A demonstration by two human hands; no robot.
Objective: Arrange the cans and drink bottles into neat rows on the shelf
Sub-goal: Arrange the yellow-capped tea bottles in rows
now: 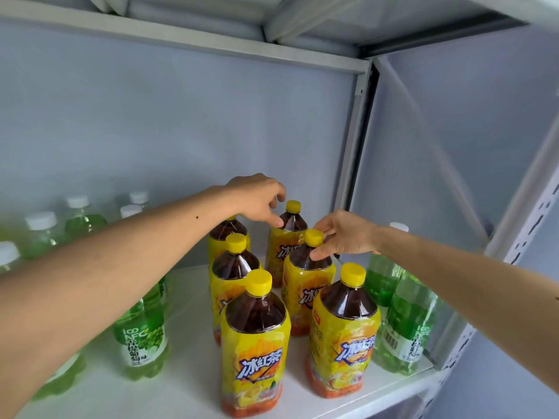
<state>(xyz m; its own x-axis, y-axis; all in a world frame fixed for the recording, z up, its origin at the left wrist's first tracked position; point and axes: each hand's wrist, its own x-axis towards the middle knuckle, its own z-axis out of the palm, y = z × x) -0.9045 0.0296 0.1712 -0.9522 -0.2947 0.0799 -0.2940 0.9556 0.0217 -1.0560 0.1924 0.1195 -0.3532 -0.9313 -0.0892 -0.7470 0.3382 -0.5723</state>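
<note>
Six iced tea bottles with yellow caps and yellow labels stand in two columns of three on the white shelf (187, 382). My left hand (258, 201) reaches to the back. It curls over the top of the back-left bottle (227, 229), whose cap is hidden under it. Its thumb tip touches the shoulder of the back-right bottle (292, 225). My right hand (343, 234) pinches the cap of the middle-right bottle (307, 276) between thumb and fingers. The two front bottles (254, 337) (346, 325) stand untouched.
Green drink bottles with white caps stand on the left (140, 337), running back along the wall, and on the right (410, 322) by the shelf's metal upright (520, 237). Another shelf board sits overhead. The grey back wall is close behind the tea bottles.
</note>
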